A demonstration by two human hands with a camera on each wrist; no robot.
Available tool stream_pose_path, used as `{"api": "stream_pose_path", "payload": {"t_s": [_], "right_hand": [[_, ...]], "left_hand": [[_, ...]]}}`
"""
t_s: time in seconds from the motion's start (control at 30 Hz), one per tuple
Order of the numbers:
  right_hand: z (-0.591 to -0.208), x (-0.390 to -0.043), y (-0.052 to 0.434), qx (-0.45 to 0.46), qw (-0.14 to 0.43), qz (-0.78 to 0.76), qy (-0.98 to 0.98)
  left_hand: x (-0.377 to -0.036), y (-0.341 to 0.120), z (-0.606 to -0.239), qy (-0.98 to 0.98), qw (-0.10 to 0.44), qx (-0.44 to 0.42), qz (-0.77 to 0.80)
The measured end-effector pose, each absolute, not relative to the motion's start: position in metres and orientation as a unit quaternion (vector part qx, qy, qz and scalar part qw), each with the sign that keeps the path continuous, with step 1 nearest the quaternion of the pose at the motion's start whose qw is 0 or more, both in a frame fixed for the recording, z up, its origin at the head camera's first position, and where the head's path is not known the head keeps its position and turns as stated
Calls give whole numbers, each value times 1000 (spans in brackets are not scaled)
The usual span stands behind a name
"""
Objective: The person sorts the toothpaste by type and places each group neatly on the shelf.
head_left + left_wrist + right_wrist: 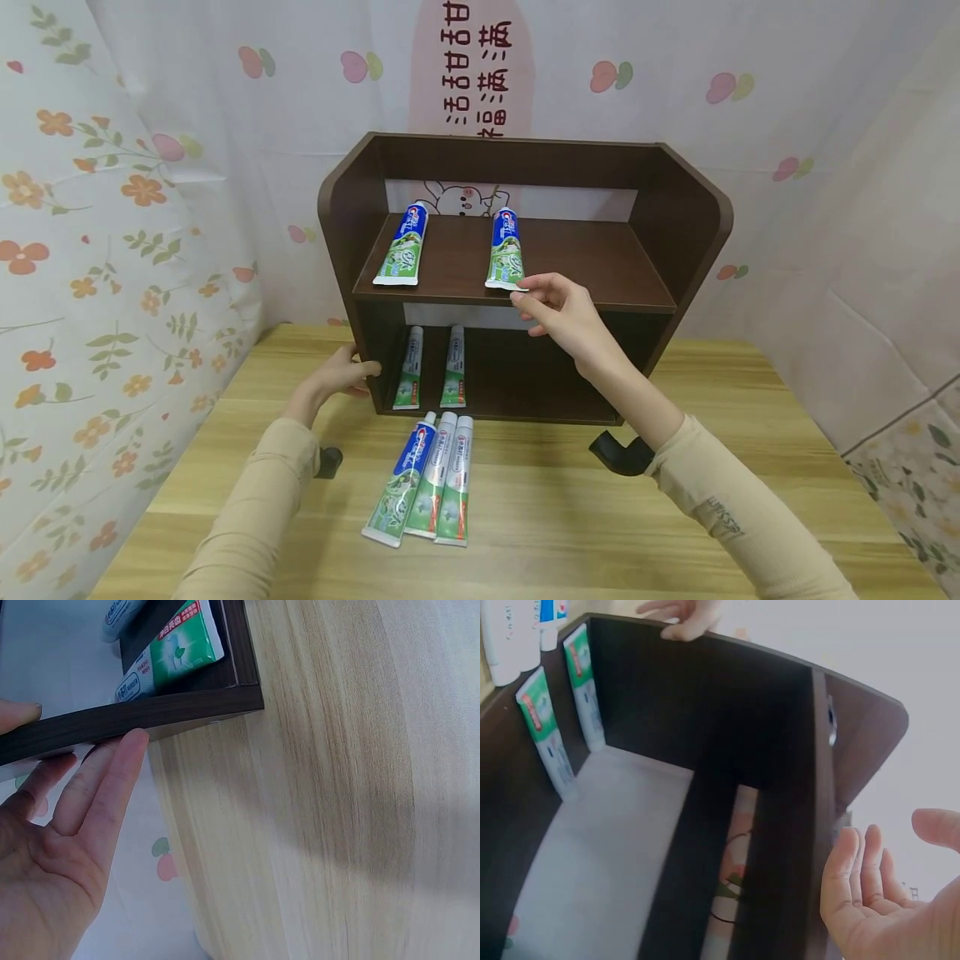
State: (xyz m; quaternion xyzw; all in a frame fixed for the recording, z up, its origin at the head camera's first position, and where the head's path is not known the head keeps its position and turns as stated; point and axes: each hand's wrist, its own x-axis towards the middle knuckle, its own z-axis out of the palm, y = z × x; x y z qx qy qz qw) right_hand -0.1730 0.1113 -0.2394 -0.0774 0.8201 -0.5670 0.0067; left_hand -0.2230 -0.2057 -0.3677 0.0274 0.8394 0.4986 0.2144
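Note:
On the upper board of a dark brown two-tier shelf [585,258] lie two blue-and-green toothpaste tubes, the left tube [405,246] and the middle tube [506,246]. My right hand [562,317] is at the crimped end of the middle tube, fingertips right at its corner. In the right wrist view, the right hand [877,892] has its thumb spread apart from its fingers. My left hand [341,375] grips the shelf's left side panel [97,724], thumb inside and fingers outside. On the lower board stand two slimmer green-and-silver tubes, one [409,367] left of the other [453,367].
In front of the shelf, on the wooden table [555,533], lie a blue-and-green tube [405,483] and two green-and-silver tubes, one [432,475] beside the other [455,483]. Patterned cloth [285,108] hangs behind and at the sides. Black wrist mounts show by both sleeves.

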Motion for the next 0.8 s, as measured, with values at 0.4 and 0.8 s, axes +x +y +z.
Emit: {"api": "stream_pose_path", "payload": {"t_s": [0.4,0.8], "right_hand": [[-275,-174,100,-92,85,-532,837],[-305,-191,84,-83,151,-510,843]], "left_hand": [[-224,-208,-370,837,215,23,502],[-222,-207,-368,838,222,13,498]]}}
